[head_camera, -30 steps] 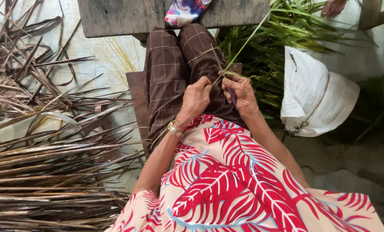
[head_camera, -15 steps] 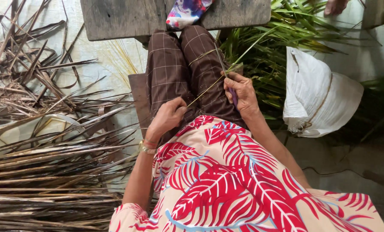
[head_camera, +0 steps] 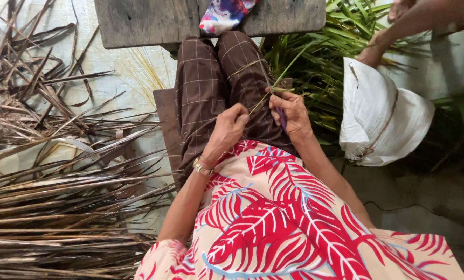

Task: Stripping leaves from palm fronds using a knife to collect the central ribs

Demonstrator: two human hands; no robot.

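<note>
Both hands (head_camera: pixel 260 122) on green leaf strip (head_camera: pixel 281 78)

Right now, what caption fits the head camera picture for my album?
Left hand and right hand pull a thin green leaf strip over the lap, dry brown leaves piled alongside.

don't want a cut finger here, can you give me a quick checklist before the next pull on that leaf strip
1. Right hand closed on the purple-handled tool: ok.
2. Blade position against the fingers: cannot tell, the hand hides it.
3. Left hand pinching the thin leaf strip: ok.
4. Strip runs straight between the two hands over the lap: ok.
5. Another person's hand reaches into the green leaves by the white sack, apart from the tool: ok.
6. Dry leaf pile on the left side lies apart from the left elbow: ok.
</note>
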